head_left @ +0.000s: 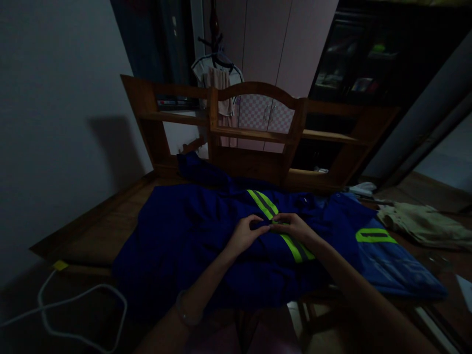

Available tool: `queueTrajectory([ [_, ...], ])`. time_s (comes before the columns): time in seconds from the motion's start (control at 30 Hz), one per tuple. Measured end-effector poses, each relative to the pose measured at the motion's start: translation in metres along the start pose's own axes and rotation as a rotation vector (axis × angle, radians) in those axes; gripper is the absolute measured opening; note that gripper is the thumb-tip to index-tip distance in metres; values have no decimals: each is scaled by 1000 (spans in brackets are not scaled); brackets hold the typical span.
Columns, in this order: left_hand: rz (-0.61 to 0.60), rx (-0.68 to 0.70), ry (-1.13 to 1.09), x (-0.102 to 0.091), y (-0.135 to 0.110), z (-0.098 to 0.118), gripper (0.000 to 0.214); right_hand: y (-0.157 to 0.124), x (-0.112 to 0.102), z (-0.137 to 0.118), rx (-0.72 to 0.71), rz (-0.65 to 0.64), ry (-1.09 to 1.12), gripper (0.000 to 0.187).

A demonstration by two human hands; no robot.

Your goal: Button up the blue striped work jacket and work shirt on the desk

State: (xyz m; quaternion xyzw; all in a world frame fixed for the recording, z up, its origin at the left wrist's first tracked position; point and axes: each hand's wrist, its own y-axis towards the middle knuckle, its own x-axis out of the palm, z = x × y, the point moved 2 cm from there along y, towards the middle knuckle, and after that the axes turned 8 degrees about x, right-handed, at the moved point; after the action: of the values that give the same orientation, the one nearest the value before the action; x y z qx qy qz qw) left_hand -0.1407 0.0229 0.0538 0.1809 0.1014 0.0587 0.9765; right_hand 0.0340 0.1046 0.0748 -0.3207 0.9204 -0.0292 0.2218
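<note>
A dark blue work jacket (177, 226) with yellow-green reflective strips lies spread over the wooden surface in front of me. At its middle, where a reflective band (263, 202) crosses the front, both hands meet. My left hand (248, 232) pinches the jacket's front edge, thumb and fingertips close together. Opposite it, my right hand (293, 227) also pinches the fabric, its fingertips nearly touching the left ones. Whatever small fastening may lie between the fingertips is hidden. One sleeve with a reflective cuff band (376, 236) stretches off to the right.
Behind the jacket stands a wooden shelf frame (254, 135). Blue jeans (401, 270) lie under the sleeve at right, near beige cloth (424, 223). A white cable (83, 290) loops at lower left. Clothes hang on a coat stand (216, 29) beyond. The room is dim.
</note>
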Motion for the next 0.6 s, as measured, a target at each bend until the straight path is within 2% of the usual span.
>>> queueTrajectory([
  [0.13, -114, -256, -365, 5, -1, -15, 40, -5, 8, 5, 114, -183, 277, 41],
  [0.23, -171, -355, -557, 7, -2, -21, 44, -6, 10, 5, 151, -283, 367, 37],
  [0.37, -157, -347, -642, 7, -4, -26, 45, -3, 11, 8, 176, -284, 358, 42],
  [0.6, -99, -325, -633, 6, -5, -26, 41, -5, 10, 5, 154, -244, 328, 42],
])
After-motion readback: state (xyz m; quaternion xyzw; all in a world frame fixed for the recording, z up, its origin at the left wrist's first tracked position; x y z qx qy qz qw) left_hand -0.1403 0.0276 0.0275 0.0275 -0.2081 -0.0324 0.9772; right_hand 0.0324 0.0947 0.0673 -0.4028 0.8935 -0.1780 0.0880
